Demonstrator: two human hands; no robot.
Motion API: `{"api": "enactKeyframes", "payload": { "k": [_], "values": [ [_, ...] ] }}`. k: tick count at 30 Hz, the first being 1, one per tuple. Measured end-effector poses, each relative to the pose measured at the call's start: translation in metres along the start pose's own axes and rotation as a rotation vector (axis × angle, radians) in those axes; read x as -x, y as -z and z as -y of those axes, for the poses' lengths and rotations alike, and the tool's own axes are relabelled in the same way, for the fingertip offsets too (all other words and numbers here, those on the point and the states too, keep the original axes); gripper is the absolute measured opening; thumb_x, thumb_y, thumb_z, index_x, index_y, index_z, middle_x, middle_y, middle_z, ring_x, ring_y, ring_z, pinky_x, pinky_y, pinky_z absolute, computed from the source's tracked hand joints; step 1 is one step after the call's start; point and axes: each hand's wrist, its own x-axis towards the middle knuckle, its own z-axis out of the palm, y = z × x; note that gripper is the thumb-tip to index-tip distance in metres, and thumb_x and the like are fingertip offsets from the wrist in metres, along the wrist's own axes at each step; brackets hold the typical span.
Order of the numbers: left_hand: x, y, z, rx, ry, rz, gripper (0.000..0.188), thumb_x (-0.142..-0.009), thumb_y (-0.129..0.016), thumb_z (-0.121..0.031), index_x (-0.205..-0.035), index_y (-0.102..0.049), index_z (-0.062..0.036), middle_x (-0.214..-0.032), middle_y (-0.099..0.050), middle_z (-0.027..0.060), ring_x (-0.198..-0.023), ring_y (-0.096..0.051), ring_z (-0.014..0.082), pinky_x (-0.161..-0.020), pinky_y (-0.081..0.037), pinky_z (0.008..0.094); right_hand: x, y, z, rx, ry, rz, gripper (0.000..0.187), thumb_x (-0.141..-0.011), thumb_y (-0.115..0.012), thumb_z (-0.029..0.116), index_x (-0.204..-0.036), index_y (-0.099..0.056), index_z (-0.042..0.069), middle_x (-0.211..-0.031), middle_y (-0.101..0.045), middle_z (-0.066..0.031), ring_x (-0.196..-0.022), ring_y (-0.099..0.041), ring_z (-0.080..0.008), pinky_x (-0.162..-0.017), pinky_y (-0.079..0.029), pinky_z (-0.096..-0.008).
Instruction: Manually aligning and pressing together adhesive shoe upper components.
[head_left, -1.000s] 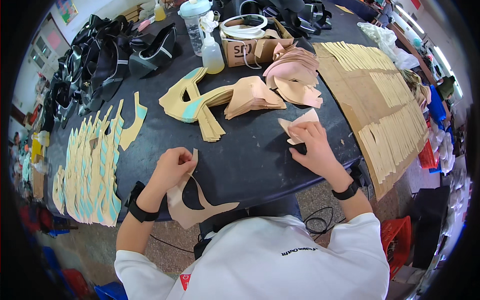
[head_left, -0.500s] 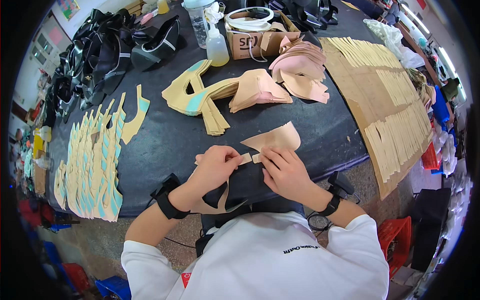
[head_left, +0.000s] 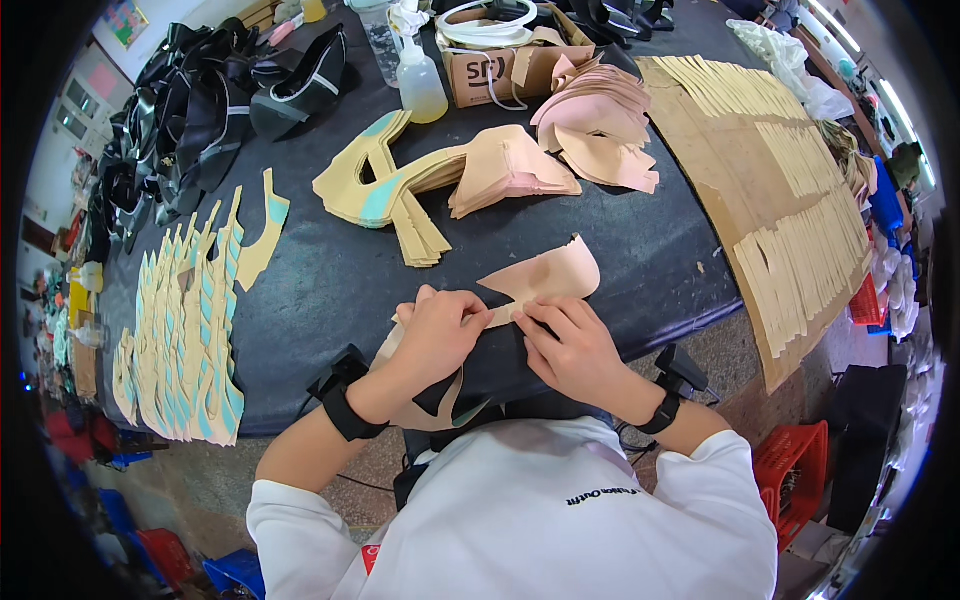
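Near the table's front edge, my left hand [head_left: 440,328] pinches the narrow end of a beige cut-out shoe piece [head_left: 428,414]. The rest of that piece curves under my left wrist and hangs over the edge. My right hand [head_left: 575,345] has its fingertips closed on the slim tab of a pinkish shoe piece [head_left: 552,276], whose broad part lies on the table beyond my fingers. Between my hands the two narrow ends meet and seem to overlap; my fingertips partly cover the join.
Stacked beige pieces [head_left: 350,196] and pink pieces [head_left: 512,168] lie ahead. Overlapping pieces [head_left: 190,350] spread at left; a cardboard sheet [head_left: 720,215] with rows of strips lies at right. Behind stand a squeeze bottle [head_left: 422,85], a carton [head_left: 468,78] and piled black shoe parts [head_left: 215,110].
My hands have come closer, and the two narrow ends, apart before, now meet. The left hand moved slightly right with the beige piece. The whole view has shifted a little.
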Motion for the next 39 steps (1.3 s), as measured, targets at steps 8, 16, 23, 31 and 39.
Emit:
{"api": "enactKeyframes", "payload": {
  "k": [8, 16, 23, 31, 39],
  "values": [
    [-0.005, -0.001, -0.001, -0.053, 0.001, 0.022, 0.021, -0.085, -0.06, -0.028, -0.082, -0.071, -0.01, -0.071, -0.064, 0.0047, -0.085, -0.051, 0.0249, -0.079, -0.03, 0.0401, -0.005, 0.003, 0.003, -0.022, -0.048, 0.032, 0.037, -0.065, -0.066, 0.007, -0.101, -0.064, -0.003, -0.098, -0.057, -0.01, -0.095, -0.054, -0.0257, -0.083, -0.046, -0.0354],
    [-0.004, -0.006, -0.001, -0.095, -0.01, -0.03, 0.02, -0.084, -0.061, -0.027, -0.079, -0.07, -0.0101, -0.069, -0.062, 0.0042, -0.084, -0.051, 0.0245, -0.079, -0.03, 0.0392, -0.011, 0.001, 0.012, 0.174, -0.055, 0.097, 0.042, -0.062, -0.066, 0.011, -0.103, -0.068, 0.005, -0.091, -0.054, -0.01, -0.093, -0.052, -0.0281, -0.08, -0.044, -0.034],
    [0.008, -0.002, -0.001, -0.244, -0.278, -0.383, 0.018, -0.076, -0.069, -0.026, -0.082, -0.066, -0.009, -0.075, -0.059, 0.0044, -0.08, -0.052, 0.0246, -0.074, -0.034, 0.0378, -0.013, 0.017, 0.008, 0.01, -0.02, 0.217, 0.038, -0.065, -0.067, 0.012, -0.103, -0.068, 0.006, -0.099, -0.055, -0.012, -0.097, -0.053, -0.0271, -0.083, -0.043, -0.037],
    [0.106, -0.021, 0.075, -0.758, -1.064, -0.392, 0.037, -0.082, -0.059, -0.019, -0.119, -0.057, -0.0254, -0.111, -0.058, 0.0003, -0.11, -0.052, 0.0151, -0.087, -0.038, 0.0346, -0.015, 0.02, -0.012, -0.059, 0.01, 0.214, 0.041, -0.066, -0.065, 0.006, -0.106, -0.06, 0.002, -0.101, -0.057, -0.0103, -0.097, -0.055, -0.0253, -0.084, -0.044, -0.0353],
    [0.105, 0.012, 0.062, -0.481, -0.766, -0.004, 0.051, -0.081, -0.061, -0.011, -0.129, -0.052, -0.0263, -0.141, -0.043, 0.0064, -0.131, -0.038, 0.0224, -0.105, -0.026, 0.0437, -0.03, 0.019, -0.034, 0.279, 0.144, 0.195, 0.023, -0.066, -0.061, 0.006, -0.089, -0.06, 0.005, -0.085, -0.059, -0.0052, -0.088, -0.057, -0.0223, -0.085, -0.044, -0.0347]
  ]
}}
